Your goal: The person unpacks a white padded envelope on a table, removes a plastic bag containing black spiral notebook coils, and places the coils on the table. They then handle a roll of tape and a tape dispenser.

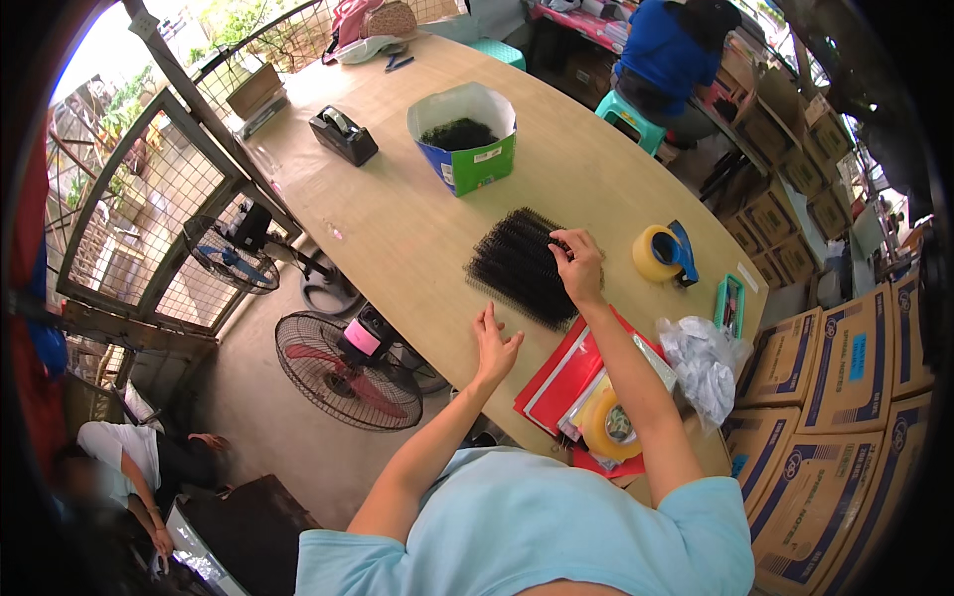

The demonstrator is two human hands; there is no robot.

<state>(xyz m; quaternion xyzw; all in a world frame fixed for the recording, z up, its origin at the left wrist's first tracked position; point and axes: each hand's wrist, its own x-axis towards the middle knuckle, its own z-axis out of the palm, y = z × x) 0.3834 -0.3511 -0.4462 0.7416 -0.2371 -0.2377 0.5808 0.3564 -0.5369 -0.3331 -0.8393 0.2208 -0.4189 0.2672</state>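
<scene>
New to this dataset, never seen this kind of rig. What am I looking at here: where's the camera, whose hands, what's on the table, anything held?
No machine here: a person works with bare hands, and one wide fisheye camera on their head looks down, so straight edges bend near the rim. The forearms come in from the bottom. The right hand has its fingers on a flat row of black bristly pieces lying on the wooden table. The left hand rests open at the table's edge, holding nothing. Also on the table: a green and blue box of dark pieces, a black tape dispenser, tape rolls, red folders and a crumpled plastic bag. Cartons are stacked at the right.
</scene>
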